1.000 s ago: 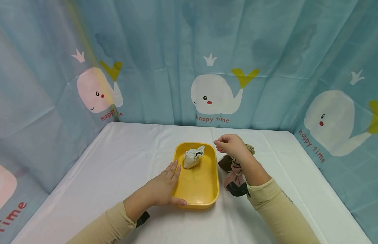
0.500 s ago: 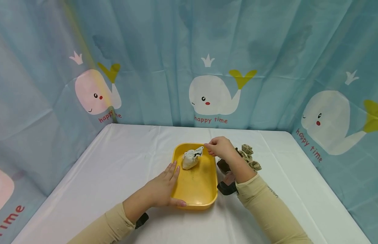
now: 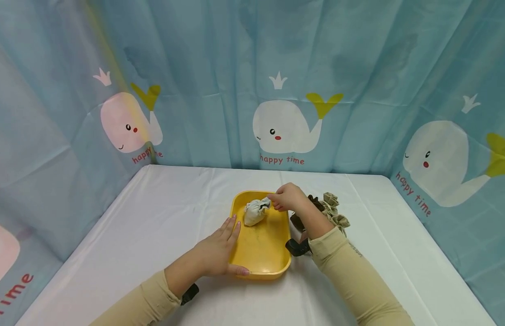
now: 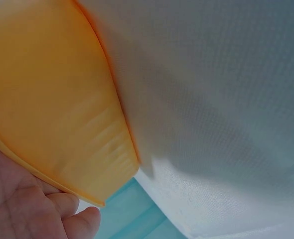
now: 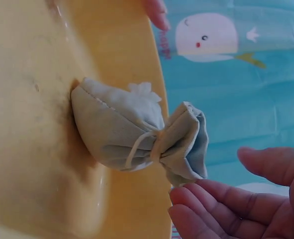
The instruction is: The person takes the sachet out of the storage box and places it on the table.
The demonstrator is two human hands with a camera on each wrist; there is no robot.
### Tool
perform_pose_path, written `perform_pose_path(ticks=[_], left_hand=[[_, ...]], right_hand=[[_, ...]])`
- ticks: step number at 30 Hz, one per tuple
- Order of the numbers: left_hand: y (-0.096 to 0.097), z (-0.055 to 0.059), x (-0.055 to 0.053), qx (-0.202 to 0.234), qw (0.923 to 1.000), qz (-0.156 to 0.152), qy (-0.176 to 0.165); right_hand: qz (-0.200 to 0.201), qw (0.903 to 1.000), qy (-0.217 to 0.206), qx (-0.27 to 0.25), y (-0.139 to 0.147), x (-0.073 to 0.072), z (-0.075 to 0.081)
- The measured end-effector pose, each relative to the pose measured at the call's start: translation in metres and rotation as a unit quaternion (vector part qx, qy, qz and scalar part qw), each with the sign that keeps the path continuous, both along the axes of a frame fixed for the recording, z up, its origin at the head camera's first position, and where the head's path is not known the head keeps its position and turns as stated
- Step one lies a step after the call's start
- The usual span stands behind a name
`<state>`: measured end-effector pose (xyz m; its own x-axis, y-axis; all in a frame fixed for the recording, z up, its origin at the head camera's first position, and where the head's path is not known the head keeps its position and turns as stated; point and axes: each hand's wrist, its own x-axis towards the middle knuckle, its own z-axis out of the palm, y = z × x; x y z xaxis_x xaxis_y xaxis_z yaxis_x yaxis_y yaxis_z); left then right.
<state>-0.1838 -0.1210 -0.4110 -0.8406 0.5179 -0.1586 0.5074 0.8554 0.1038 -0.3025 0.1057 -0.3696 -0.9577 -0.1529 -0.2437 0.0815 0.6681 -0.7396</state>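
Note:
A pale grey drawstring pouch (image 3: 254,213) lies in the far part of a yellow tray (image 3: 260,265), its ruffled mouth pointing right. In the right wrist view a cord cinches the pouch's neck, and a small white flower (image 5: 144,91) shows on its side. My right hand (image 3: 286,198) is over the tray's far right rim, fingertips right at the ruffled mouth and thumb held apart from it. My left hand (image 3: 215,251) rests along the tray's left rim, fingers straight and thumb at the near left corner. From below, the left wrist view shows its fingers (image 4: 82,219) against the rim.
Right of the tray, partly under my right forearm, lie several more cloth pouches: a dark brown pouch (image 3: 298,222) and some beige pouches (image 3: 331,210). A white cloth (image 3: 175,203) covers the table. Blue whale-print curtains (image 3: 219,90) close in the back and sides.
My right hand has moved left from above the pouches beside the tray to the grey pouch's mouth. More beige pouches have come into sight. My left hand stays put on the tray.

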Motion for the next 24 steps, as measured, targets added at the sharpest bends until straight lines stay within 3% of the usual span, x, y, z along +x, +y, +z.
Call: perform_pose_path(ticks=[5, 14, 24], left_hand=[[0.0, 0.0, 0.0, -0.002, 1.0, -0.003, 0.003], [-0.001, 0.0, 0.0, 0.003, 0.9999, -0.01, 0.008], [0.0, 0.001, 0.001, 0.007, 0.9999, -0.006, 0.005]], right_hand=[[0.005, 0.9996, -0.022, -0.014, -0.002, -0.003, -0.003], [0.029, 0.9992, -0.024, 0.014, -0.01, -0.005, -0.007], [0.031, 0.9994, 0.005, -0.012, -0.014, -0.006, -0.01]])
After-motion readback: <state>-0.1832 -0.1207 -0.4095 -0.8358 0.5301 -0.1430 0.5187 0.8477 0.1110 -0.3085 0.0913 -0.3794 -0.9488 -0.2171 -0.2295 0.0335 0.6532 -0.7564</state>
